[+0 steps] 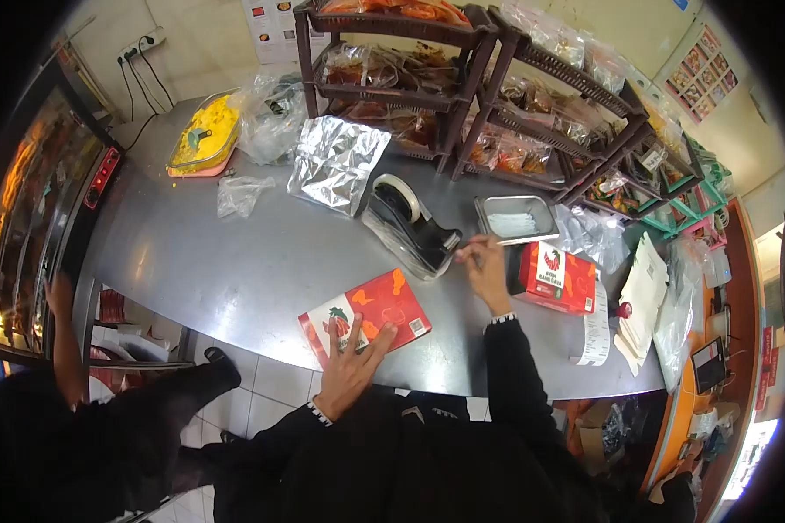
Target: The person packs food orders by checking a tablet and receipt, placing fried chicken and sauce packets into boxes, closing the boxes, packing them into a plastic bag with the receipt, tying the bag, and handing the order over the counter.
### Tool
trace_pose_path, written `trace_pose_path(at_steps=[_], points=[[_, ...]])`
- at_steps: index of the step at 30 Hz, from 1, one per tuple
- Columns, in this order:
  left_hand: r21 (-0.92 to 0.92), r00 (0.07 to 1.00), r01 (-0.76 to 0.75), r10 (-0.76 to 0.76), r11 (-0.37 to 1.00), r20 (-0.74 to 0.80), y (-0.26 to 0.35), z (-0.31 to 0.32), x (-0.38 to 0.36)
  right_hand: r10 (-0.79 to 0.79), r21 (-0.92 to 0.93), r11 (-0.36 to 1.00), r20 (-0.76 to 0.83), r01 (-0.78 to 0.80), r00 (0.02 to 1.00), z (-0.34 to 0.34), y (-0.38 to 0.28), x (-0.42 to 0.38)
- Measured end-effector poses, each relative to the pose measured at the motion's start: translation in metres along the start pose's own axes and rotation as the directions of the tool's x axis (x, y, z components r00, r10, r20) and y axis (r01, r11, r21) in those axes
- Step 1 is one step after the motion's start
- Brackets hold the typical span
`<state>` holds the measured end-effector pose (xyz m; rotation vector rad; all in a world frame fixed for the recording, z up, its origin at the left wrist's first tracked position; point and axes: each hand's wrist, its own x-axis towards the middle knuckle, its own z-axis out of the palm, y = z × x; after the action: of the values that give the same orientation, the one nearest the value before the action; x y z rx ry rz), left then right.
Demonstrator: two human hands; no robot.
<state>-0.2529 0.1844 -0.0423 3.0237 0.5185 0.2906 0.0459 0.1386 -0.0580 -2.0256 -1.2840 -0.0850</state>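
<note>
My left hand point(351, 370) lies with spread fingers on a red and white cardboard food box point(391, 307) near the counter's front edge. Its printed top shows a red chili logo. Right of the box, my right hand point(484, 266) is closed in a pinch at the cutting end of a black tape dispenser point(416, 240). The fingers hold the tape end there, though the clear strip is hard to make out. A large tape roll point(397, 193) sits in the dispenser. A second red box point(556, 277) stands right of my right hand.
Behind are a metal tray point(516, 218), a silver foil pouch point(336, 164), a container of yellow food point(205, 135) and brown racks point(392, 91) of bagged food. A receipt point(595, 331) and brown paper point(644, 301) lie right. At left, another person's arm point(64, 336) is beside a lit display cabinet point(35, 209).
</note>
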Motion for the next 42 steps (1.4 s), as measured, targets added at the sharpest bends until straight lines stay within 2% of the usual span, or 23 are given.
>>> trace_pose_path(at_steps=[3,4,5,7,9,10,13,14,17,20,23,24,26,27,28,30,31,32,34,35,38,39,42], points=[[-0.038,0.992,0.092,-0.095,0.995,-0.079,0.01,0.006,0.005,0.232,0.235,0.936,0.149,-0.262,0.961,-0.03,-0.024,-0.013],[-0.046,0.987,0.139,-0.142,0.989,-0.069,0.016,0.003,0.008,0.233,0.513,0.771,0.325,-0.378,0.917,-0.039,-0.041,-0.027],[-0.056,0.972,0.193,-0.199,0.979,-0.122,0.023,-0.001,0.011,0.173,0.702,0.509,0.483,-0.498,0.858,-0.046,-0.059,-0.047],[-0.077,0.927,0.286,-0.296,0.955,-0.232,0.031,-0.005,0.017,0.116,0.607,0.311,0.74,-0.732,0.663,-0.047,-0.094,-0.079],[-0.116,0.944,0.282,-0.297,0.952,-0.142,0.029,0.009,0.012,0.108,0.692,0.296,0.661,-0.658,0.743,-0.017,-0.116,-0.097],[-0.132,0.946,0.284,-0.3,0.95,-0.126,0.028,0.008,0.013,0.18,0.643,0.382,0.653,-0.664,0.736,-0.001,-0.119,-0.101],[-0.158,0.941,0.305,-0.323,0.939,-0.1,0.03,0.002,0.017,0.317,0.622,0.41,0.589,-0.667,0.744,0.007,-0.129,-0.099],[-0.163,0.939,0.314,-0.332,0.935,-0.093,0.03,0.0,0.018,0.318,0.618,0.413,0.591,-0.669,0.742,0.009,-0.126,-0.1],[0.025,0.968,0.251,-0.25,0.968,-0.039,0.027,0.002,0.016,0.254,0.661,0.544,0.458,-0.517,0.852,0.026,-0.109,-0.109],[-0.156,0.956,0.292,-0.288,0.944,0.049,0.023,-0.012,0.02,0.223,0.624,0.602,0.468,-0.498,0.855,0.031,-0.097,-0.113],[-0.29,0.932,0.362,-0.341,0.886,0.122,0.006,-0.02,0.02,0.066,0.42,0.892,0.241,-0.166,0.968,0.027,-0.085,-0.109],[-0.078,0.939,0.334,-0.324,0.939,0.115,0.001,-0.024,0.022,0.018,0.318,0.945,0.197,-0.081,0.98,0.027,-0.084,-0.11],[0.0,0.936,0.322,-0.319,0.947,0.148,-0.006,-0.033,0.028,-0.075,0.065,0.996,0.119,0.068,0.99,0.024,-0.079,-0.109],[0.036,0.938,0.304,-0.306,0.952,0.163,-0.009,-0.037,0.033,-0.022,0.104,0.995,0.12,0.009,0.993,0.016,-0.076,-0.112],[-0.034,0.934,0.307,-0.294,0.951,0.202,-0.011,-0.041,0.036,0.031,0.143,0.989,0.121,-0.048,0.992,0.004,-0.075,-0.117],[-0.155,0.969,0.221,-0.199,0.963,0.149,-0.015,-0.042,0.036,0.143,0.229,0.957,0.155,-0.176,0.978,-0.027,-0.071,-0.128],[-0.219,0.979,0.188,-0.163,0.957,0.126,-0.013,-0.04,0.035,0.234,0.246,0.935,0.109,-0.254,0.966,-0.046,-0.06,-0.139],[-0.307,0.984,0.104,-0.052,0.946,0.172,-0.002,-0.041,0.043,0.346,0.257,0.904,0.028,-0.341,0.938,-0.074,-0.042,-0.156],[-0.458,0.963,0.066,0.064,0.887,0.263,0.018,-0.048,0.046,0.471,0.248,0.864,-0.092,-0.438,0.877,-0.122,-0.018,-0.178],[-0.434,0.952,-0.046,0.172,0.9,0.254,0.03,-0.05,0.058,0.509,0.212,0.855,-0.168,-0.474,0.844,-0.147,-0.003,-0.185],[-0.34,0.879,-0.352,0.433,0.872,0.202,0.068,-0.042,0.092,0.505,0.015,0.839,-0.393,-0.544,0.768,-0.22,0.063,-0.199],[-0.343,0.858,-0.393,0.474,0.853,0.197,0.076,-0.035,0.102,0.48,-0.062,0.824,-0.453,-0.563,0.751,-0.247,0.084,-0.196],[-0.358,0.802,-0.501,0.578,0.788,0.149,0.092,-0.018,0.136,0.438,-0.113,0.783,-0.599,-0.612,0.671,-0.309,0.159,-0.202]])
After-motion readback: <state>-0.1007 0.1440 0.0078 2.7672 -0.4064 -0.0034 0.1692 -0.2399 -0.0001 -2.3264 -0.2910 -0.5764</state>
